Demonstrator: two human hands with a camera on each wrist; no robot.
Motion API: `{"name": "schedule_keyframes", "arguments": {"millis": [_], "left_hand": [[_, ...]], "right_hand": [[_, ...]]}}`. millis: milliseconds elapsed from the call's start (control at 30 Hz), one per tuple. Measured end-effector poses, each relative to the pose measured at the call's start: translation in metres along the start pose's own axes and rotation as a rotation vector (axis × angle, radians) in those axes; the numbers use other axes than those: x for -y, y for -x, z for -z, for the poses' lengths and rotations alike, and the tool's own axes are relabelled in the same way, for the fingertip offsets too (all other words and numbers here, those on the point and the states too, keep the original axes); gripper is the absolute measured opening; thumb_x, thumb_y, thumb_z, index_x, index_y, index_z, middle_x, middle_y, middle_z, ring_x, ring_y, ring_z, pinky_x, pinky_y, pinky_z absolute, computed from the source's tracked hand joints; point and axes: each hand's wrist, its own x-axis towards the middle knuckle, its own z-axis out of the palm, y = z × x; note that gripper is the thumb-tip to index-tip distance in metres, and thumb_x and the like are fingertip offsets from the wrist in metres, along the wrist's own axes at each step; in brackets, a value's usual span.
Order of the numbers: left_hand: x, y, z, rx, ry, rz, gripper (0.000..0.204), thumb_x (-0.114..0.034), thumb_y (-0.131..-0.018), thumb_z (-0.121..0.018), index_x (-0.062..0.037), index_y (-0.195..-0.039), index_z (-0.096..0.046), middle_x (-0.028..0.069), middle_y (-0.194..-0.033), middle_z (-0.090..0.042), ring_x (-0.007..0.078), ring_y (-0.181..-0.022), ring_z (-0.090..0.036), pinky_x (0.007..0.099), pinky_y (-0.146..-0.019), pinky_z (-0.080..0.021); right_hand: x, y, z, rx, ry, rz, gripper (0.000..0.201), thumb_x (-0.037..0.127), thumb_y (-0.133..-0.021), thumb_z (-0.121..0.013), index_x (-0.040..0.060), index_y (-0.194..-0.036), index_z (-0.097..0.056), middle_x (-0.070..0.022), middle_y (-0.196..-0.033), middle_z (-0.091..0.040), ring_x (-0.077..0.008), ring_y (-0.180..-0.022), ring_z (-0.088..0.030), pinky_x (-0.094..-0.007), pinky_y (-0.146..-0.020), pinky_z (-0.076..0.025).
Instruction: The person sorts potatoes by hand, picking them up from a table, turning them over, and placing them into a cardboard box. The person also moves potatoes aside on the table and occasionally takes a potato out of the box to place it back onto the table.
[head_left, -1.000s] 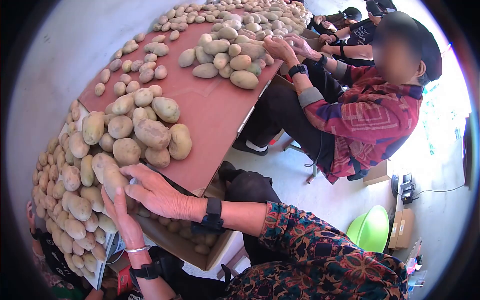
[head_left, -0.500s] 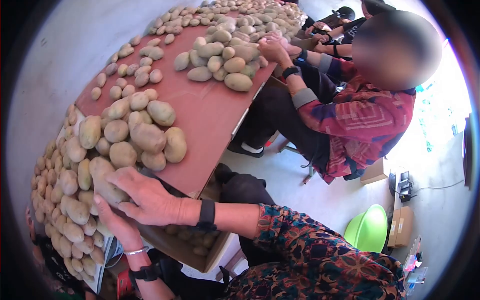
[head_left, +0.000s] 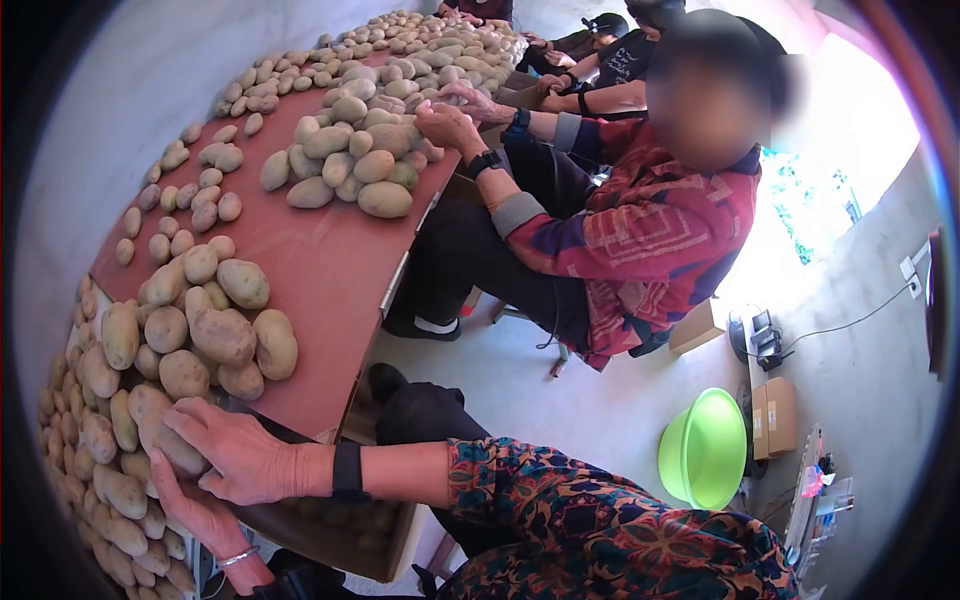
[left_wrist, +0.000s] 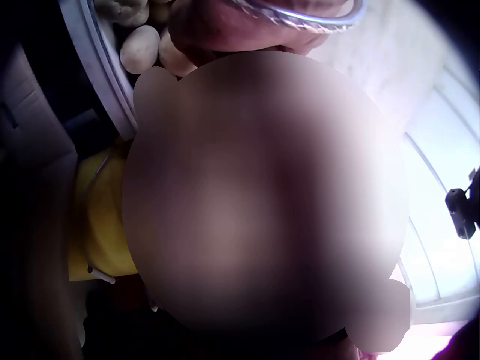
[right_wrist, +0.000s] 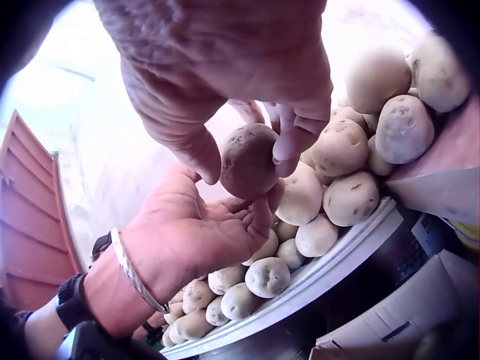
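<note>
Both hands hold one potato [right_wrist: 250, 161] at the front edge of a heap of potatoes [head_left: 110, 490]. My right hand [head_left: 245, 455] grips it from above, thumb on one side and fingers on the other, as the right wrist view shows. Beneath it, palm up, my left hand [right_wrist: 180, 232] curls its fingertips against the lower end; a bracelet circles that wrist. The left wrist view is mostly blurred, with only part of the left hand [left_wrist: 247, 30] at its top beside a few potatoes [left_wrist: 140, 49].
A red tabletop [head_left: 330, 270] carries more potatoes in groups. Below its edge stands a cardboard box [head_left: 400, 545] with potatoes inside. Another person [head_left: 640, 220] sits to the right, hands at a farther heap. A green basin [head_left: 705, 450] is on the floor.
The head view has turned right, so table, heaps and hands sit farther left in it. Both hands keep hold of a potato at the heap's edge throughout.
</note>
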Motion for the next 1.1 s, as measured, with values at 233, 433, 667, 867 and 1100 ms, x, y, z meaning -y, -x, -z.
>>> {"name": "schedule_keyframes", "arguments": {"millis": [233, 433, 667, 867, 1100], "left_hand": [[0.017, -0.002, 0.01, -0.039, -0.233, -0.242, 0.032, -0.025, -0.097, -0.057, 0.0, -0.117, -0.053, 0.0127, -0.117, -0.057, 0.0222, -0.107, -0.056, 0.0372, -0.094, -0.046], [0.012, 0.004, 0.001, -0.123, -0.068, -0.23, 0.024, -0.028, -0.099, -0.054, -0.0045, -0.105, -0.057, 0.005, -0.101, -0.062, 0.0125, -0.089, -0.06, 0.028, -0.073, -0.05], [-0.002, 0.006, 0.02, -0.007, -0.13, -0.117, 0.036, -0.034, -0.101, -0.047, -0.0013, -0.112, -0.057, 0.0047, -0.091, -0.064, 0.0132, -0.079, -0.062, 0.0257, -0.066, -0.051], [-0.009, 0.012, 0.025, -0.02, -0.297, -0.056, 0.031, -0.026, -0.099, -0.051, 0.0, -0.114, -0.057, 0.0034, -0.085, -0.063, 0.014, -0.076, -0.065, 0.022, -0.062, -0.049], [-0.022, 0.015, 0.036, -0.045, -0.289, -0.065, 0.028, -0.022, -0.097, -0.054, -0.0002, -0.114, -0.058, 0.003, -0.085, -0.064, 0.0137, -0.076, -0.064, 0.0224, -0.062, -0.048]], "right_hand": [[0.001, -0.002, 0.001, -0.083, 0.256, 0.042, 0.074, 0.015, -0.07, -0.071, -0.0004, -0.135, -0.039, -0.0231, -0.124, -0.048, -0.0402, -0.104, -0.055, -0.0422, -0.087, -0.05], [0.007, -0.007, 0.003, -0.087, 0.328, 0.058, 0.07, 0.022, -0.072, -0.07, -0.0006, -0.132, -0.043, -0.0212, -0.114, -0.053, -0.0382, -0.102, -0.055, -0.0448, -0.086, -0.049], [0.01, -0.016, 0.003, 0.045, -0.147, -0.372, 0.063, 0.03, -0.076, -0.073, -0.0017, -0.125, -0.05, -0.0221, -0.118, -0.059, -0.031, -0.11, -0.06, -0.0377, -0.095, -0.047], [0.012, -0.023, 0.002, -0.12, -0.225, -0.339, 0.066, 0.034, -0.076, -0.073, -0.004, -0.124, -0.05, -0.0207, -0.115, -0.06, -0.0297, -0.108, -0.06, -0.0382, -0.094, -0.046], [0.006, -0.041, -0.003, -0.286, 0.33, -0.196, 0.064, 0.035, -0.072, -0.073, -0.0032, -0.119, -0.05, -0.0211, -0.111, -0.057, -0.0352, -0.103, -0.058, -0.0441, -0.088, -0.047]]}}
